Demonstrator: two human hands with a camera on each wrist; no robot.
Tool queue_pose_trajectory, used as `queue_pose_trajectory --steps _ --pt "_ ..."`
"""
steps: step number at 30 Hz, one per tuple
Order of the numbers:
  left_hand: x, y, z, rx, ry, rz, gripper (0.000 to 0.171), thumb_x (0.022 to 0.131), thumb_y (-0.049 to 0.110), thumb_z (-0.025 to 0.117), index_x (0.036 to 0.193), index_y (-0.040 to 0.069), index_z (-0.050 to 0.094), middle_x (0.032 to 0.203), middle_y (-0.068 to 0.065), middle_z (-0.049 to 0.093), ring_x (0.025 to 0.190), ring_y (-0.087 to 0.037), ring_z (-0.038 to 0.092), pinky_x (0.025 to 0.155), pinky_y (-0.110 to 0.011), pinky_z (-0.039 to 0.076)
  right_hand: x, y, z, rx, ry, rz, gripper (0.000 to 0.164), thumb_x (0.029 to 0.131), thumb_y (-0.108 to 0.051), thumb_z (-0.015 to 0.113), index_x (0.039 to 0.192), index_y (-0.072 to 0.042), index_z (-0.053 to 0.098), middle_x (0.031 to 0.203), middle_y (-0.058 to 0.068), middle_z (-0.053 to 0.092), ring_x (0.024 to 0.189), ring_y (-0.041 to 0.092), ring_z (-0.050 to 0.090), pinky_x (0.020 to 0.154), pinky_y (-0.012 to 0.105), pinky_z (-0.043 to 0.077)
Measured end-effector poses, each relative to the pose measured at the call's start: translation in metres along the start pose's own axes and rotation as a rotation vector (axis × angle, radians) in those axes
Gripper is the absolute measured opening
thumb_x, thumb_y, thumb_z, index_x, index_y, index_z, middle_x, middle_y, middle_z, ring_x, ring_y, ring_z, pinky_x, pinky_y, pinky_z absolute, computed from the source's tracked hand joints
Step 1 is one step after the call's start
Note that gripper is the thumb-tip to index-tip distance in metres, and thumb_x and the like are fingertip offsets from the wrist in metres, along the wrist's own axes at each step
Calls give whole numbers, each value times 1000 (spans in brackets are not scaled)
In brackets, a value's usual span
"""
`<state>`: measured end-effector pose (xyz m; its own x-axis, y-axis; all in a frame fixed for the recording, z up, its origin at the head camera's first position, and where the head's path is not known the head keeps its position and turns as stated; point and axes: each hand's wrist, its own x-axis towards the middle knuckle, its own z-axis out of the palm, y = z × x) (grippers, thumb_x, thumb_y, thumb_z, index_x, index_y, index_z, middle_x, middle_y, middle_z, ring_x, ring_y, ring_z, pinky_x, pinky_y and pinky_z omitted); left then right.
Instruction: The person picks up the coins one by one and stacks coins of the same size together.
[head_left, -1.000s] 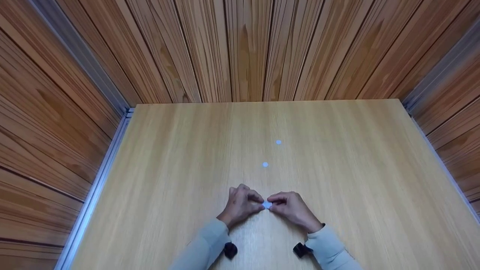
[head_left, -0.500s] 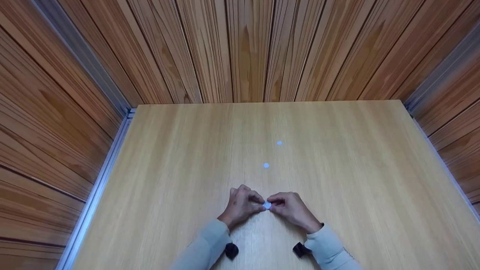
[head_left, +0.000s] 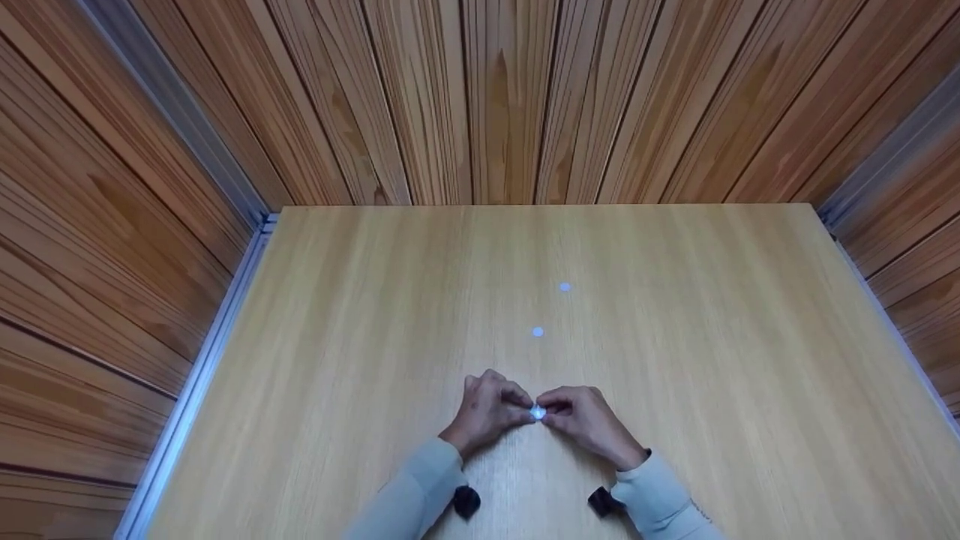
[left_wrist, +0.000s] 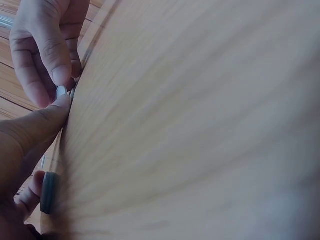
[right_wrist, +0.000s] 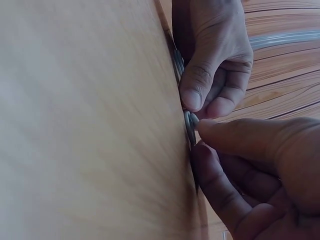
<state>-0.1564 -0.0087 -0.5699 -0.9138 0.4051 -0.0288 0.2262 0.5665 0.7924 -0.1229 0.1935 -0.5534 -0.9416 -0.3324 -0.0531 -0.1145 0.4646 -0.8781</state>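
My left hand (head_left: pixel 487 409) and right hand (head_left: pixel 585 420) meet low over the front middle of the table. Their thumbs and fingertips pinch a small pale disc (head_left: pixel 538 412) between them. Seen from the left wrist, this disc (left_wrist: pixel 61 92) stands between the two thumb tips. In the right wrist view a second grey disc edge (right_wrist: pixel 189 127) lies against the tabletop just under it. Beside my left hand's lower fingers sits a thicker grey-green disc (left_wrist: pixel 48 192), hidden from the head view by the hand.
Two more pale discs lie flat on the wooden table (head_left: pixel 360 315), a nearer disc (head_left: pixel 538 332) and a farther disc (head_left: pixel 565 287). Wood-panelled walls (head_left: pixel 502 105) close off the back and sides. A metal rail (head_left: pixel 202 367) runs along the left edge.
The head view has shifted slightly. Both hands keep almost the same place, and the pale disc between the fingertips now shows a different, brighter outline.
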Motion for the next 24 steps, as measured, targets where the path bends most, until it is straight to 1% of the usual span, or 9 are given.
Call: queue_pose_trajectory --steps 2,6,8,15,21,24 --pt "1 0 -1 -2 2 5 13 75 29 88 85 28 80 81 23 61 82 -2 45 81 -37 24 0 0 -1 -1 5 -11 19 87 3 73 105 -1 75 100 9 73 86 21 68 73 23 53" --pt "1 -1 0 1 13 38 14 74 30 89 84 26 80 79 22 65 81 -2 46 82 -37 24 1 0 0 -25 11 -24 18 87 1 74 104 -4 77 97 5 74 84 14 66 73 23 52" --pt "1 -1 0 1 17 39 14 73 29 89 83 25 80 77 23 66 81 -2 45 82 -36 24 2 0 0 -36 11 -24 17 87 0 74 103 -6 77 96 3 74 84 12 66 73 23 51" --pt "1 -1 0 15 16 18 14 73 28 89 84 26 80 79 24 63 80 0 45 81 -36 24 2 1 1 -35 4 -10 18 87 0 74 104 -3 77 96 5 74 83 14 66 72 23 51" --pt "2 -2 0 1 8 6 15 73 27 89 85 27 80 82 25 65 81 0 47 82 -38 25 3 1 0 -28 -3 13 17 87 0 74 104 -3 76 93 3 73 81 11 65 70 23 51" --pt "5 -2 -1 -10 0 1 15 73 26 89 84 29 80 79 27 66 83 1 50 82 -38 25 5 1 -1 -29 -5 19 17 87 0 74 104 -3 76 93 3 73 81 10 65 70 23 51"
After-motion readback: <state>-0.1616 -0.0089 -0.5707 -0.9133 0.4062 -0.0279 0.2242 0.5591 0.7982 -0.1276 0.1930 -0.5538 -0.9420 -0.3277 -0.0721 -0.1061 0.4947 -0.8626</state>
